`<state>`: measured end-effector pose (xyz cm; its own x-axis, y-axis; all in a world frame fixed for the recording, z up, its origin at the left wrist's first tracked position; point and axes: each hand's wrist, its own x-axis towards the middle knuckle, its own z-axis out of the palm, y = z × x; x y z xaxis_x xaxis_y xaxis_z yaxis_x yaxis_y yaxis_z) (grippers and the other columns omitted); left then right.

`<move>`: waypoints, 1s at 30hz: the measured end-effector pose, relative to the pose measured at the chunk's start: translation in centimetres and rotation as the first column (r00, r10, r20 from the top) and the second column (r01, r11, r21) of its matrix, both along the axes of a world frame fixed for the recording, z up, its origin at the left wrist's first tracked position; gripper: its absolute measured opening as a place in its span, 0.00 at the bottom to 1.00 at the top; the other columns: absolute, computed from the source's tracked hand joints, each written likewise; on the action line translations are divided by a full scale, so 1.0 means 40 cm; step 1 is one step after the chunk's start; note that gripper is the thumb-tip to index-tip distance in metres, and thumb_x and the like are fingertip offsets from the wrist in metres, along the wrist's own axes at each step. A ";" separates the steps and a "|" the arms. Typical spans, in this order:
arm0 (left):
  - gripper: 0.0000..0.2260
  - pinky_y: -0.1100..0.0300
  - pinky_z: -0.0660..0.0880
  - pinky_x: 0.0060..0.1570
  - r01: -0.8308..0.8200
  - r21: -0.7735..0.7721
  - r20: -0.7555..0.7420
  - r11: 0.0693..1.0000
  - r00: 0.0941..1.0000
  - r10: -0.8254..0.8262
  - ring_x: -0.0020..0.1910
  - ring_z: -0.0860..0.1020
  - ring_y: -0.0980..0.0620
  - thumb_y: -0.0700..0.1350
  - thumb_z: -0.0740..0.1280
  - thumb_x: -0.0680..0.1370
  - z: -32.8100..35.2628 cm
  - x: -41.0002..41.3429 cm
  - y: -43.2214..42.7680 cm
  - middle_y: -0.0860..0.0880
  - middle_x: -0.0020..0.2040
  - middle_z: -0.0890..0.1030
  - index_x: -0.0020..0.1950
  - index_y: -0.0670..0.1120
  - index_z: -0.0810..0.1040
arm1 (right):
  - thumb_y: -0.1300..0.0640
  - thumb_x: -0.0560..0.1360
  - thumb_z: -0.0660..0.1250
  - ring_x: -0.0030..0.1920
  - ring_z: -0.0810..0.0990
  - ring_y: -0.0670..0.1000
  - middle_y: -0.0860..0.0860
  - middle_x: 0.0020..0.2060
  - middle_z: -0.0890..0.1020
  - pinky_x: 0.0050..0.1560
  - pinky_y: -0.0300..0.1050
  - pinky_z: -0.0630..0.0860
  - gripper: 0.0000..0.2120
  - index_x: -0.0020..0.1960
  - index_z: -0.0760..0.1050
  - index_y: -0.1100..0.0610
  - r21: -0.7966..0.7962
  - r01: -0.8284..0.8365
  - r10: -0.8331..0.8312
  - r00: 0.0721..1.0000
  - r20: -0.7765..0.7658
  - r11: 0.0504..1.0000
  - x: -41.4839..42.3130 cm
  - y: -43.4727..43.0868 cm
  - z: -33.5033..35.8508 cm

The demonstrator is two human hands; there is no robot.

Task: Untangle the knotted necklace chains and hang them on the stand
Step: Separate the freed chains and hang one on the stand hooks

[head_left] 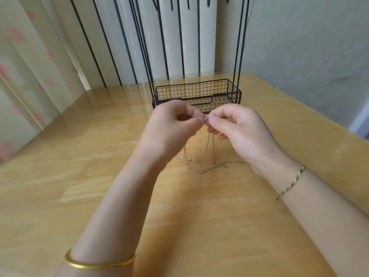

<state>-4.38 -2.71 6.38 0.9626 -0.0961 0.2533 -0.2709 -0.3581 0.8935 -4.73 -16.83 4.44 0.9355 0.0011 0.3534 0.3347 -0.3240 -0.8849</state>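
Left grip (171, 126) and right grip (237, 130) meet at the centre of the frame, both clamped by thumb and finger on one small part of the necklace chains (223, 165). Thin strands hang down to the bench (79, 156), where the rest lies tangled. Just behind is the black wire stand (191, 90).

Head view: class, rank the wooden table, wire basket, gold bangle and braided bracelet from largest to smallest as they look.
1. wooden table
2. wire basket
3. gold bangle, though it sits nearest the camera, so its true size against the bracelet is unsure
4. braided bracelet
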 end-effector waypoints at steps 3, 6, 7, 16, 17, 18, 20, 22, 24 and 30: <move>0.04 0.57 0.72 0.36 -0.021 0.016 0.022 1.000 1.000 0.020 0.31 0.73 0.55 0.39 0.67 0.74 -0.002 0.000 -0.002 0.49 0.34 0.79 0.40 0.45 0.80 | 0.61 0.75 0.64 0.39 0.78 0.43 0.48 0.37 0.81 0.41 0.34 0.74 0.06 0.41 0.78 0.55 -0.015 0.000 0.000 1.000 0.011 1.000 0.000 0.001 -0.001; 0.05 0.59 0.71 0.35 -0.029 0.022 0.016 0.999 0.999 0.029 0.30 0.73 0.57 0.40 0.67 0.75 -0.002 0.001 -0.003 0.48 0.35 0.79 0.40 0.44 0.80 | 0.61 0.74 0.65 0.39 0.77 0.41 0.47 0.38 0.81 0.39 0.31 0.72 0.05 0.43 0.79 0.55 -0.042 0.028 -0.026 0.999 0.046 0.999 0.000 0.002 -0.003; 0.05 0.59 0.71 0.35 -0.031 0.020 0.009 0.999 1.000 0.030 0.30 0.73 0.56 0.41 0.67 0.75 -0.003 0.001 -0.003 0.48 0.35 0.79 0.40 0.44 0.80 | 0.62 0.74 0.66 0.37 0.75 0.39 0.46 0.37 0.80 0.38 0.28 0.70 0.05 0.44 0.79 0.55 -0.047 0.042 -0.039 0.997 0.070 0.998 -0.001 0.003 -0.002; 0.08 0.57 0.70 0.35 -0.030 -0.050 -0.061 0.998 0.998 0.027 0.29 0.72 0.55 0.40 0.66 0.76 -0.006 0.005 -0.005 0.50 0.32 0.78 0.37 0.45 0.79 | 0.62 0.69 0.71 0.38 0.77 0.44 0.46 0.35 0.81 0.39 0.32 0.71 0.03 0.40 0.80 0.54 -0.144 0.187 -0.144 0.953 0.267 0.972 -0.006 0.010 -0.001; 0.08 0.58 0.71 0.35 -0.027 -0.055 -0.070 0.998 0.997 0.024 0.28 0.72 0.56 0.40 0.66 0.76 -0.007 0.006 -0.005 0.51 0.31 0.78 0.37 0.45 0.79 | 0.60 0.69 0.71 0.39 0.77 0.45 0.46 0.35 0.81 0.40 0.36 0.73 0.03 0.39 0.80 0.53 -0.179 0.217 -0.159 0.943 0.292 0.960 -0.004 0.010 -0.004; 0.07 0.58 0.71 0.36 -0.025 -0.057 -0.075 0.998 0.997 0.021 0.28 0.72 0.57 0.40 0.66 0.76 -0.008 0.006 -0.006 0.51 0.31 0.78 0.37 0.44 0.79 | 0.59 0.69 0.71 0.40 0.77 0.46 0.45 0.35 0.80 0.41 0.40 0.74 0.02 0.39 0.80 0.53 -0.216 0.247 -0.170 0.931 0.324 0.945 -0.003 0.010 -0.008; 0.08 0.59 0.72 0.36 -0.027 -0.060 -0.081 0.998 0.997 0.022 0.28 0.72 0.57 0.40 0.66 0.76 -0.011 0.006 -0.007 0.50 0.32 0.79 0.37 0.43 0.79 | 0.57 0.69 0.70 0.42 0.77 0.50 0.46 0.36 0.80 0.43 0.48 0.75 0.01 0.39 0.80 0.52 -0.281 0.300 -0.172 0.899 0.403 0.911 -0.002 0.008 -0.012; 0.08 0.59 0.72 0.36 -0.032 -0.057 -0.084 0.998 0.996 0.027 0.29 0.73 0.56 0.41 0.67 0.76 -0.013 0.008 -0.008 0.49 0.32 0.79 0.37 0.42 0.79 | 0.56 0.69 0.68 0.42 0.76 0.51 0.46 0.35 0.79 0.42 0.50 0.74 0.02 0.39 0.79 0.52 -0.342 0.355 -0.162 0.861 0.482 0.870 -0.002 0.008 -0.014; 0.08 0.62 0.72 0.35 -0.028 -0.058 -0.091 0.998 0.996 0.022 0.28 0.72 0.57 0.40 0.66 0.76 -0.015 0.008 -0.009 0.49 0.32 0.79 0.37 0.42 0.80 | 0.56 0.69 0.67 0.41 0.76 0.53 0.47 0.34 0.79 0.40 0.48 0.74 0.03 0.38 0.79 0.53 -0.390 0.416 -0.152 0.820 0.552 0.821 -0.003 0.009 -0.016; 0.06 0.63 0.73 0.34 0.006 -0.042 -0.094 0.999 0.995 -0.010 0.29 0.73 0.59 0.40 0.66 0.76 -0.017 0.006 -0.010 0.52 0.32 0.79 0.39 0.43 0.80 | 0.59 0.67 0.66 0.40 0.74 0.55 0.49 0.34 0.76 0.37 0.42 0.66 0.02 0.37 0.76 0.56 -0.441 0.502 -0.151 0.769 0.621 0.745 -0.002 0.010 -0.020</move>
<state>-4.13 -3.13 5.72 0.9816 -0.0955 0.1651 -0.1872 -0.3178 0.9295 -4.81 -16.42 3.64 0.5807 0.0893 0.8092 0.4449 -0.8672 -0.2236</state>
